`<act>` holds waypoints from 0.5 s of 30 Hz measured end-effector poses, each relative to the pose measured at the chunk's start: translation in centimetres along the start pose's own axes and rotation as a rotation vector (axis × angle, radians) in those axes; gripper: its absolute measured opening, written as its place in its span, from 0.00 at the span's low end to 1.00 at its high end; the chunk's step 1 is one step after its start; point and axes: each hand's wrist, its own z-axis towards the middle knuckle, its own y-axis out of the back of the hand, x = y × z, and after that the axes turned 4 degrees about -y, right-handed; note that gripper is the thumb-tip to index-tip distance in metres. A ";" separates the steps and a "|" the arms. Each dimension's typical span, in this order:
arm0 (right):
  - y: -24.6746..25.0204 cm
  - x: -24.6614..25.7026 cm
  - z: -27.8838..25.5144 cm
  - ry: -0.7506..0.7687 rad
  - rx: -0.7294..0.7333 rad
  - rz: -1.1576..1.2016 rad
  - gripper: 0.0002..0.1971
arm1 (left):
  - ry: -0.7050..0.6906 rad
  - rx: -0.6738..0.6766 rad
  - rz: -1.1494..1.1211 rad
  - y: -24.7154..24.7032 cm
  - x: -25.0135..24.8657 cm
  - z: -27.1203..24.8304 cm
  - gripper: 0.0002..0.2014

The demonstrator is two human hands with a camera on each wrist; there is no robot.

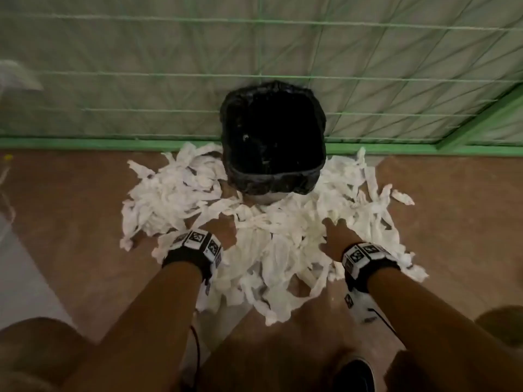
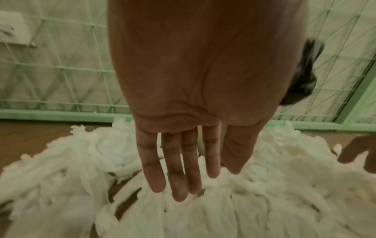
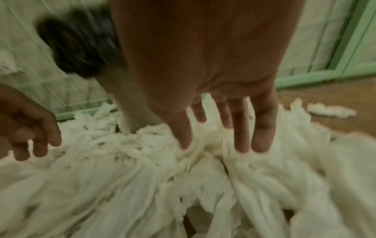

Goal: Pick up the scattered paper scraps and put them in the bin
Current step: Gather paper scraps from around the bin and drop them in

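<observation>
A bin [image 1: 273, 137] lined with a black bag stands on the brown floor against the fence. White paper scraps [image 1: 254, 239] lie heaped in front of it and on both sides. My left hand [image 1: 225, 232] reaches into the heap left of the middle; in the left wrist view the left hand [image 2: 183, 169] has straight fingers whose tips touch the paper scraps [image 2: 244, 209] and hold nothing. My right hand [image 1: 336, 232] lies spread on the heap; in the right wrist view the right hand [image 3: 219, 136] presses its straight, spread fingers onto the paper scraps [image 3: 142, 185]. The bin [image 3: 77, 43] shows blurred behind it.
A green wire-mesh fence [image 1: 141, 80] with a green base rail [image 1: 85, 143] runs behind the bin. One loose scrap [image 1: 402, 197] lies apart at the right. My knees and a dark shoe [image 1: 353, 374] fill the bottom edge. Bare brown floor [image 1: 452, 207] shows on both sides.
</observation>
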 end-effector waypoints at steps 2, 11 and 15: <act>-1.3 0.1 1.3 0.000 -0.046 0.000 0.31 | -0.017 0.077 -0.011 -2.1 0.0 1.7 0.18; 1.4 0.3 -2.2 0.073 0.007 -0.341 0.05 | -0.053 0.034 -0.016 -8.4 2.5 0.8 0.17; 8.8 0.6 -8.6 0.123 0.045 -0.367 0.07 | -0.070 0.033 -0.001 -9.0 3.7 0.0 0.16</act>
